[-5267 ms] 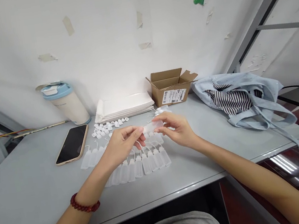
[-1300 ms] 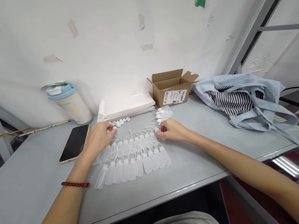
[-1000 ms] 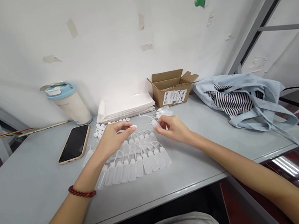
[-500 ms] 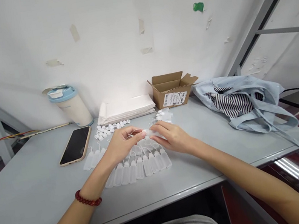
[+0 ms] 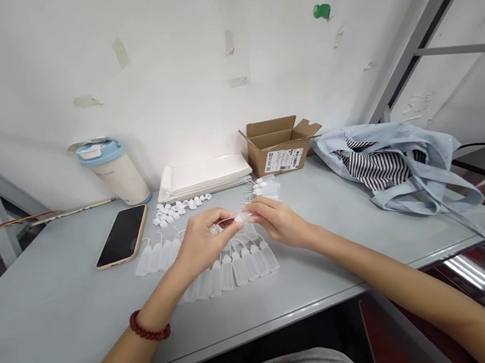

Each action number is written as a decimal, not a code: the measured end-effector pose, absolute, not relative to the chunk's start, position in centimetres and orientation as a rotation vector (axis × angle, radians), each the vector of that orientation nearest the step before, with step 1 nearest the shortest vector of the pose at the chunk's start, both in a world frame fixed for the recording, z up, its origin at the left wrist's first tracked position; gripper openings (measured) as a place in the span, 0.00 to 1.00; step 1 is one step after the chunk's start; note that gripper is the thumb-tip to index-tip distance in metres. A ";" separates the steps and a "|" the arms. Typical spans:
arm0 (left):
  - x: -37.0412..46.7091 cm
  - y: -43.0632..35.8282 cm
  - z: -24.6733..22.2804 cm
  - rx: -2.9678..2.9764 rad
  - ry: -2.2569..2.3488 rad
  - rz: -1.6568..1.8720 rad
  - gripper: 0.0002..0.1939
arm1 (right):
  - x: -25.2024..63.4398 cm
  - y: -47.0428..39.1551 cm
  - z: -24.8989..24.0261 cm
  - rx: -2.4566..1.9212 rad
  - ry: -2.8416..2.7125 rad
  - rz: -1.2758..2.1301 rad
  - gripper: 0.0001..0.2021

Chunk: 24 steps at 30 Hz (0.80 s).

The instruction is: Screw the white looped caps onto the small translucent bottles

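Note:
Both hands meet above the middle of the table, around a small translucent bottle. My left hand pinches it at its left end, thumb in front, with a thin tube by the fingers. On the right side, my right hand has its fingertips closed at the bottle's other end; the bottle is partly hidden. Several bottles with thin tubes lie in a row below the hands, and more bottles lie to the left. White caps are scattered behind my left hand.
A phone and a blue-lidded cup stand at the left. White packets and an open cardboard box are at the back. Small white parts lie before the box. A blue cloth bag lies right.
My left hand has shifted slightly to the right, and its wrist has moved with it. The right fingers have changed their hold and cover less of the bottle.

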<state>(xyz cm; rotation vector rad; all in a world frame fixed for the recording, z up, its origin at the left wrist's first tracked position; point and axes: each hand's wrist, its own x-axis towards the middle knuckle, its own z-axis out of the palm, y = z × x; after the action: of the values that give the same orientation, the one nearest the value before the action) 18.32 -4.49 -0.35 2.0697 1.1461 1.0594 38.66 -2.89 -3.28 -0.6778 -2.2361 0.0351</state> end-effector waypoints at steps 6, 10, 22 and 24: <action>18.4 -4.5 -0.5 2.135 1.124 1.129 0.10 | 38.5 -3.3 -2.3 -0.829 -2.142 0.418 0.10; 18.3 -4.5 0.0 1.911 1.119 0.994 0.12 | 38.4 -3.4 -2.5 -0.770 -2.115 0.331 0.08; 18.4 -4.1 -0.5 1.450 0.944 0.731 0.23 | 38.3 -3.2 -3.1 -0.529 -2.205 -0.565 0.08; 18.5 -4.3 -0.4 1.506 0.974 0.735 0.23 | 38.4 -3.2 -3.1 -0.535 -2.202 -0.511 0.08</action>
<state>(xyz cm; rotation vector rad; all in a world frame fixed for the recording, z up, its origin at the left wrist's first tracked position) 18.54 -4.29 -0.37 1.5059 0.9740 0.7353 38.38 -3.17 -3.06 -0.5349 -2.2017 -0.5108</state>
